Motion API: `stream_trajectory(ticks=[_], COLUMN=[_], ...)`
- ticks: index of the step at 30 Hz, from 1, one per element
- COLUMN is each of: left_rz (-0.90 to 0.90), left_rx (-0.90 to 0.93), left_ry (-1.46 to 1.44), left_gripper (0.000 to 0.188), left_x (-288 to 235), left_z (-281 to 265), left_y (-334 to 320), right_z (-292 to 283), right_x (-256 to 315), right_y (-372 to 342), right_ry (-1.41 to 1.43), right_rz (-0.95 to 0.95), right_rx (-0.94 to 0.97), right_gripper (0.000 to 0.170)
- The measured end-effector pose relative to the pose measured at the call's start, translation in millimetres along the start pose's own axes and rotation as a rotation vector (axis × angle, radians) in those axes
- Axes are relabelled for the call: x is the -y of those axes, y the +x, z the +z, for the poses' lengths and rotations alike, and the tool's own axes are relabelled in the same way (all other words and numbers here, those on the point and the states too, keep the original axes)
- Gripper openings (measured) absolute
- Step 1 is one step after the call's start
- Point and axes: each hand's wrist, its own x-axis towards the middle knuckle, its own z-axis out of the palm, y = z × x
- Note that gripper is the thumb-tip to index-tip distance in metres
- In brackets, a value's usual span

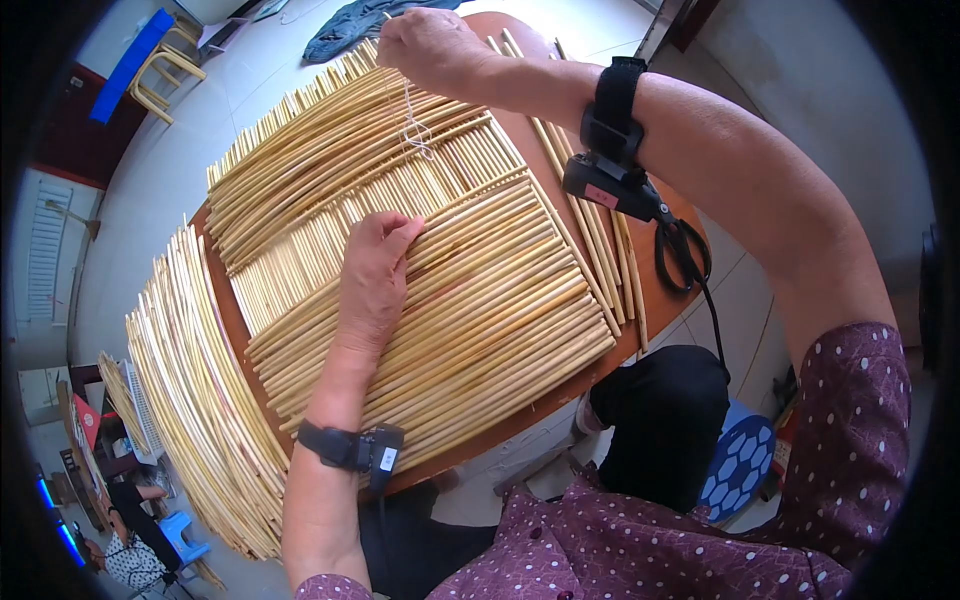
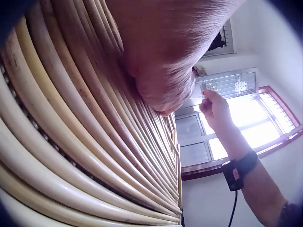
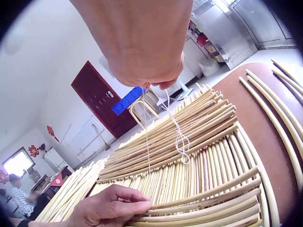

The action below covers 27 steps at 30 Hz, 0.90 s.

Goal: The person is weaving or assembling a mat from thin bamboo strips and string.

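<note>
My left hand (image 1: 375, 275) rests on the near panel of pale reed stalks (image 1: 470, 290). Its thumb and forefinger pinch the panel's far edge stalk (image 3: 208, 191), seen in the right wrist view. Raised above the far side of the table, my right hand (image 1: 430, 50) grips a thin white string (image 3: 148, 127). One strand runs straight down to the left fingertips; a looped, tangled length (image 3: 182, 144) dangles beside it. Crosswise stalks (image 1: 450, 165) lie under the panel, and a loose bundle of stalks (image 1: 320, 160) lies across them farther back.
The brown table (image 1: 665, 240) has a rounded edge. Loose stalks (image 1: 585, 220) and black-handled scissors (image 1: 683, 255) lie on its right side. More long stalks (image 1: 200, 380) are at the left. A blue patterned stool (image 1: 738, 465) stands near my knee; another person sits far left.
</note>
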Motion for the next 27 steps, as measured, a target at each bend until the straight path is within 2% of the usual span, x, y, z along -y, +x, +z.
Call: stream_trajectory(ticks=[2, 4, 6, 8, 10, 14, 16, 23, 27], left_rz=[0.020, 0.036, -0.012, 0.015, 0.044, 0.123, 0.126, 0.109, 0.061], left_rx=[0.007, 0.010, 0.034, 0.048, 0.063, 0.056, 0.054, 0.047, 0.049], left_ry=[0.019, 0.041, -0.010, 0.007, 0.021, 0.083, 0.086, 0.056, 0.065], left_gripper=[0.032, 0.035, 0.036, 0.037, 0.037, 0.037, 0.037, 0.035, 0.035], left_x=[-2, -2, -1, -1, -1, -1, -5, -6, -5], left_z=[1, 0, 0, -2, -2, -2, -5, 2, 1], left_y=[-3, -6, -8, -8, -7, -6, -5, -7, -8], right_z=[-1, -8, -7, 1, 16, 11, 3, 1, -13], right_x=[-6, -6, -9, -12, -12, -4, -4, -14, -6], right_y=[2, 1, -2, -4, -1, 2, 2, 1, -12], right_ry=[-0.074, -0.063, -0.036, -0.009, -0.027, -0.011, 0.008, -0.063, 0.042], right_rz=[0.005, 0.039, 0.024, 0.009, -0.121, -0.090, 0.039, 0.001, -0.096], right_rx=[-0.012, 0.079, 0.071, 0.063, -0.245, -0.163, 0.046, -0.010, -0.034], right_gripper=[0.021, 0.022, 0.022, 0.022, 0.022, 0.021, 0.022, 0.020, 0.022])
